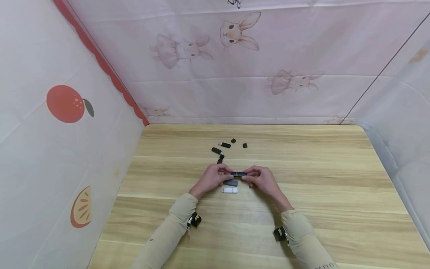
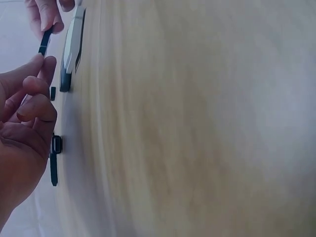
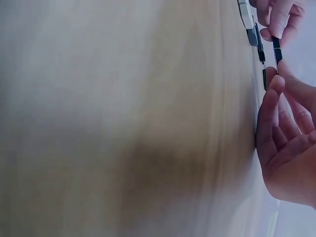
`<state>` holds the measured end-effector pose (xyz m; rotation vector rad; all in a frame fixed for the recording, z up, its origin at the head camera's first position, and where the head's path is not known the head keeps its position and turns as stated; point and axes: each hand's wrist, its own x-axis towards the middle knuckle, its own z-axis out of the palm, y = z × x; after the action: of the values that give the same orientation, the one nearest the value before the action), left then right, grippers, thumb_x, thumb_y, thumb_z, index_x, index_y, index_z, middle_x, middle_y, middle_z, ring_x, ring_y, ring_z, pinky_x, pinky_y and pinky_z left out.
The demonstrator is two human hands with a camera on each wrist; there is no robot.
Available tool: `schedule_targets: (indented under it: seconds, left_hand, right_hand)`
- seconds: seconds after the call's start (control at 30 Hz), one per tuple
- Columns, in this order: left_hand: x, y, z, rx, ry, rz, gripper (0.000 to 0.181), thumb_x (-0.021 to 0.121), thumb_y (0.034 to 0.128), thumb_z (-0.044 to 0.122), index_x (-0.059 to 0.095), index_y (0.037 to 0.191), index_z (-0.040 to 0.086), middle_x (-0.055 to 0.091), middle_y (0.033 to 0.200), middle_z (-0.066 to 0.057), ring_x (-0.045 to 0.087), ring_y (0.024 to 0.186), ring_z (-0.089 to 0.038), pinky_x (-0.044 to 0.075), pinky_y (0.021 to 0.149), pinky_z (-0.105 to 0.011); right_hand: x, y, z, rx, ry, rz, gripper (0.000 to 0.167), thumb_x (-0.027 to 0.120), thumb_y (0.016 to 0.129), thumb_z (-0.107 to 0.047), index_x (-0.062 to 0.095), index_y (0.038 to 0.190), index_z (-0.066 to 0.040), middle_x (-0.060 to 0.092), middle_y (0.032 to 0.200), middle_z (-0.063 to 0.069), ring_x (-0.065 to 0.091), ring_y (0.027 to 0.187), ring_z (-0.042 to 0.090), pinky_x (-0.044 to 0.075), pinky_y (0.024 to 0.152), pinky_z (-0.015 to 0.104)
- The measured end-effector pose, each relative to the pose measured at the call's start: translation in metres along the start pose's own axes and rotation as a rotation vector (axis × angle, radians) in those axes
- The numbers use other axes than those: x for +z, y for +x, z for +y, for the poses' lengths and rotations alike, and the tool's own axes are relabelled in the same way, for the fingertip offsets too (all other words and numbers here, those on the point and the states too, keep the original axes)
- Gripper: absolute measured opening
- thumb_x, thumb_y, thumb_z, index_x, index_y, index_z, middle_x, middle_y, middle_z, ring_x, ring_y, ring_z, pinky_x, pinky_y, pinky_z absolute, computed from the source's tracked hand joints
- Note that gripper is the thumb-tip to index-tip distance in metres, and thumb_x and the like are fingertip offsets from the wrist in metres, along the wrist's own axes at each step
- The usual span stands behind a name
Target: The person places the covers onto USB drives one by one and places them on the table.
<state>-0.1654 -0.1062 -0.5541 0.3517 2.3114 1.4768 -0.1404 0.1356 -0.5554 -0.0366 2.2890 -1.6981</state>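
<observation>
A dark USB stick (image 1: 239,174) is held level between both hands, just above the wooden table (image 1: 322,179). The left hand (image 1: 213,177) pinches its left end with thumb and fingertips; the right hand (image 1: 264,180) pinches its right end. In the left wrist view the stick (image 2: 45,42) spans the gap between the left hand (image 2: 27,118) and the other hand's fingers. The right wrist view shows the stick (image 3: 277,49) above the right hand (image 3: 291,133). Beside the left fingertips lie a grey stick (image 1: 230,183) and a white stick (image 1: 230,190).
Beyond the hands lie two black USB sticks with bare metal plugs (image 1: 226,145) (image 1: 217,151), and several small black caps, among them one cap (image 1: 233,141) and another cap (image 1: 245,145). Printed cloth walls (image 1: 215,101) stand behind and at both sides of the table.
</observation>
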Motion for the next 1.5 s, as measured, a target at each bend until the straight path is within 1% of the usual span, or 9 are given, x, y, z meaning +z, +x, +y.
schedule_targets:
  seconds: [0.17, 0.43, 0.53, 0.67, 0.8, 0.93, 1.0, 1.27, 1.5]
  left_hand:
    - [-0.003, 0.000, -0.002, 0.005, 0.066, 0.011, 0.016, 0.079, 0.0961, 0.021, 0.078, 0.111, 0.016, 0.080, 0.100, -0.003, 0.061, 0.062, -0.010, 0.050, 0.056, -0.021]
    - [-0.005, -0.001, -0.001, 0.060, 0.204, 0.043, 0.020, 0.076, 0.0983, 0.019, 0.076, 0.117, 0.013, 0.079, 0.102, -0.003, 0.066, 0.080, -0.007, 0.053, 0.070, -0.021]
    - [-0.005, -0.001, -0.001, 0.080, 0.257, 0.053, 0.021, 0.075, 0.0991, 0.019, 0.075, 0.119, 0.012, 0.079, 0.103, -0.003, 0.064, 0.081, -0.007, 0.052, 0.071, -0.021]
    - [-0.005, -0.001, -0.001, 0.114, 0.314, 0.059, 0.019, 0.075, 0.0991, 0.018, 0.075, 0.117, 0.012, 0.077, 0.101, -0.002, 0.061, 0.080, -0.006, 0.050, 0.070, -0.020]
    - [-0.007, -0.003, 0.002, 0.144, 0.355, 0.063, 0.018, 0.076, 0.0977, 0.015, 0.076, 0.115, 0.009, 0.073, 0.099, -0.003, 0.060, 0.081, -0.007, 0.050, 0.071, -0.019]
    - [-0.007, -0.004, 0.005, 0.133, 0.393, 0.065, 0.017, 0.076, 0.0971, 0.012, 0.076, 0.114, 0.007, 0.070, 0.098, -0.004, 0.059, 0.082, -0.008, 0.049, 0.072, -0.019]
    - [-0.007, -0.004, 0.006, 0.123, 0.411, 0.063, 0.016, 0.076, 0.0970, 0.011, 0.077, 0.112, 0.006, 0.068, 0.097, -0.004, 0.059, 0.082, -0.008, 0.049, 0.072, -0.019]
    - [-0.008, -0.004, 0.001, 0.131, 0.446, 0.067, 0.017, 0.076, 0.0975, 0.013, 0.077, 0.113, 0.007, 0.068, 0.097, -0.002, 0.060, 0.083, -0.007, 0.051, 0.074, -0.020]
    - [-0.008, -0.005, -0.001, 0.144, 0.444, 0.075, 0.017, 0.076, 0.0965, 0.012, 0.077, 0.113, 0.007, 0.069, 0.097, -0.002, 0.060, 0.083, -0.008, 0.051, 0.074, -0.020]
  right_hand:
    - [0.002, 0.001, -0.005, -0.013, -0.069, -0.013, 0.026, 0.080, 0.093, -0.013, 0.076, 0.117, -0.005, 0.078, 0.085, 0.016, 0.064, 0.063, 0.016, 0.054, 0.058, 0.024]
    - [0.005, 0.003, -0.006, 0.009, -0.100, -0.019, 0.029, 0.078, 0.095, -0.012, 0.074, 0.122, -0.005, 0.080, 0.091, 0.013, 0.065, 0.063, 0.015, 0.054, 0.058, 0.023]
    - [0.006, 0.004, -0.007, 0.005, -0.126, -0.008, 0.028, 0.079, 0.095, -0.014, 0.073, 0.121, -0.005, 0.080, 0.092, 0.011, 0.065, 0.062, 0.014, 0.054, 0.057, 0.024]
    - [0.009, 0.005, -0.007, -0.015, -0.215, 0.012, 0.027, 0.080, 0.095, -0.019, 0.075, 0.119, -0.008, 0.080, 0.091, 0.008, 0.066, 0.063, 0.013, 0.054, 0.059, 0.026]
    - [0.010, 0.006, -0.008, -0.054, -0.341, 0.040, 0.026, 0.080, 0.094, -0.026, 0.076, 0.116, -0.013, 0.080, 0.096, 0.004, 0.066, 0.074, 0.013, 0.052, 0.069, 0.028]
    - [0.013, 0.006, -0.011, -0.075, -0.419, 0.051, 0.025, 0.081, 0.093, -0.027, 0.077, 0.115, -0.016, 0.081, 0.098, 0.000, 0.068, 0.083, 0.013, 0.051, 0.077, 0.030]
    - [0.015, 0.006, -0.012, -0.077, -0.441, 0.050, 0.024, 0.081, 0.093, -0.028, 0.077, 0.114, -0.017, 0.081, 0.096, -0.003, 0.069, 0.085, 0.012, 0.051, 0.078, 0.030]
    - [0.017, 0.008, -0.013, -0.082, -0.499, 0.048, 0.024, 0.081, 0.093, -0.030, 0.078, 0.115, -0.019, 0.075, 0.086, -0.005, 0.058, 0.071, 0.010, 0.044, 0.065, 0.027]
    - [0.019, 0.008, -0.012, -0.086, -0.525, 0.052, 0.026, 0.082, 0.092, -0.029, 0.078, 0.116, -0.019, 0.072, 0.083, -0.005, 0.056, 0.069, 0.010, 0.042, 0.063, 0.026]
